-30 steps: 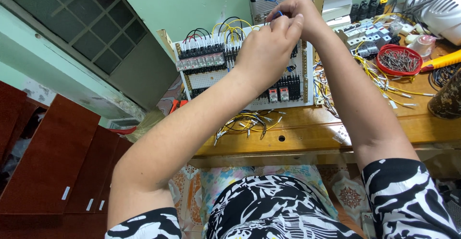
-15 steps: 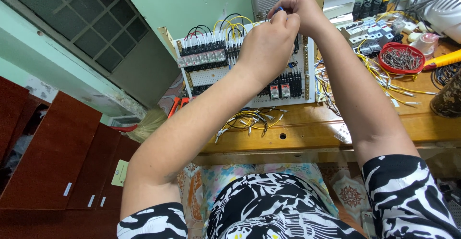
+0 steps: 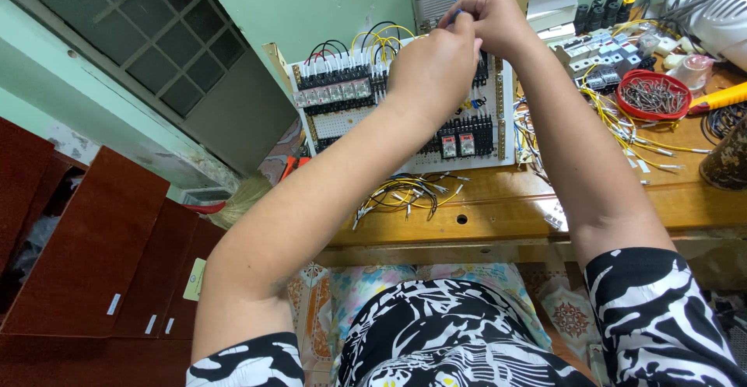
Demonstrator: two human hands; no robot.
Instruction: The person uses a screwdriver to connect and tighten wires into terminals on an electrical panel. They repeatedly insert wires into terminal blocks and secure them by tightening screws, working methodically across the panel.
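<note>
A white electrical panel with rows of relays and black, yellow and red wires leans upright at the back of the wooden bench. Both hands are raised to its upper right part. My left hand has its fingers pinched together just beside my right hand, which is pinched on a thin blue wire. The fingertips meet and hide the spot on the panel they touch. What my left hand grips is hidden.
Loose yellow and black wires lie on the bench below the panel. A red bowl of metal pieces, loose relay blocks and more yellow wires sit at the right. A brown cabinet stands at the left.
Both hands stay at the panel's upper right; the fingers have shifted slightly around the wire. The view has tilted a little.
</note>
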